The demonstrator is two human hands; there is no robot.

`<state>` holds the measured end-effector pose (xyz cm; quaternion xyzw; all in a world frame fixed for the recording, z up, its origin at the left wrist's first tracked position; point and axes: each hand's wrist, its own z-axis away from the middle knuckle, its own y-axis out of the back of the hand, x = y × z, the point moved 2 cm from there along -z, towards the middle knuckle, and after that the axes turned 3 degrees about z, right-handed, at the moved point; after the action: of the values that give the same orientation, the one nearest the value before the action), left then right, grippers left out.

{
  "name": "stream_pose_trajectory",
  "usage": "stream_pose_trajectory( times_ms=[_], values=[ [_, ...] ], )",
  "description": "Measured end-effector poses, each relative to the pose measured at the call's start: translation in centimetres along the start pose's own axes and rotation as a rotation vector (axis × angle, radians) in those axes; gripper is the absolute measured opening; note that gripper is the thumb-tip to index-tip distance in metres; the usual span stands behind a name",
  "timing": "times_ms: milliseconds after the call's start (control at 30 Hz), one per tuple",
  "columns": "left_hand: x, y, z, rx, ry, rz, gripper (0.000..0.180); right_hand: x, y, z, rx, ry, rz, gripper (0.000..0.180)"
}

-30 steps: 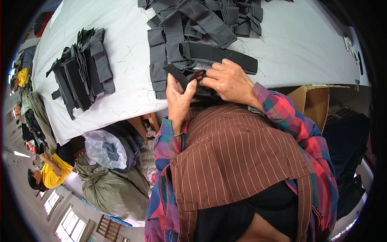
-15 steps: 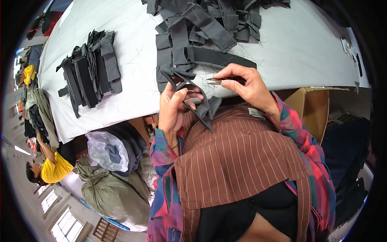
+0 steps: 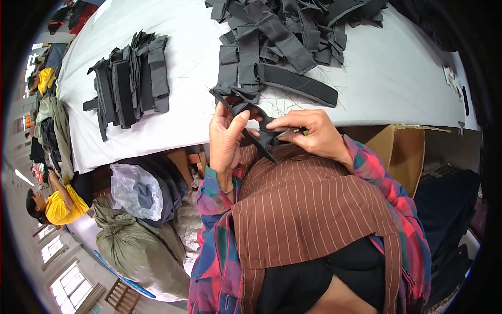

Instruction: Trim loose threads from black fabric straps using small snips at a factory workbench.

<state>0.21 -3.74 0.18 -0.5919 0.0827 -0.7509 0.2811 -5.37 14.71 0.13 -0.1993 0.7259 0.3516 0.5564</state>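
My left hand (image 3: 226,138) grips a dark grey fabric strip (image 3: 263,145), folded into a loop, in front of the table's near edge. The strip's lower end hangs over my striped brown apron. My right hand (image 3: 316,133) is closed round small thread snips (image 3: 285,132), their metal blades against or just beside the strip. Fingers hide most of the snips' body. Just beyond my hands, a heap of similar grey strips (image 3: 282,42) lies on the white-covered table (image 3: 188,118). One longer strip (image 3: 300,83) rests at the heap's near side, among loose threads.
A neater stack of grey strips (image 3: 130,78) lies on the table's left. Below the edge are a clear plastic bag (image 3: 136,191), a tied olive cloth sack (image 3: 138,256) and, at right, a cardboard box (image 3: 395,152). A person in yellow (image 3: 65,206) is at far left.
My right hand has moved down and left, bringing the snips to the strip. The strip's loop has shifted in my left hand. My view has shifted slightly.
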Motion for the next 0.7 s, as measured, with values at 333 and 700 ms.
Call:
stream_pose_trajectory(
  times_ms=[333,700],
  values=[
    [0.4,3.8,1.2,-0.097,0.231,-0.076,0.032,0.6,0.6,0.3,0.034,-0.271,-0.234,0.006],
    [21.1,18.3,-7.6,0.617,-0.835,-1.126,0.061,1.6,4.9,0.1,0.445,-0.190,0.396,0.033]
  ],
)
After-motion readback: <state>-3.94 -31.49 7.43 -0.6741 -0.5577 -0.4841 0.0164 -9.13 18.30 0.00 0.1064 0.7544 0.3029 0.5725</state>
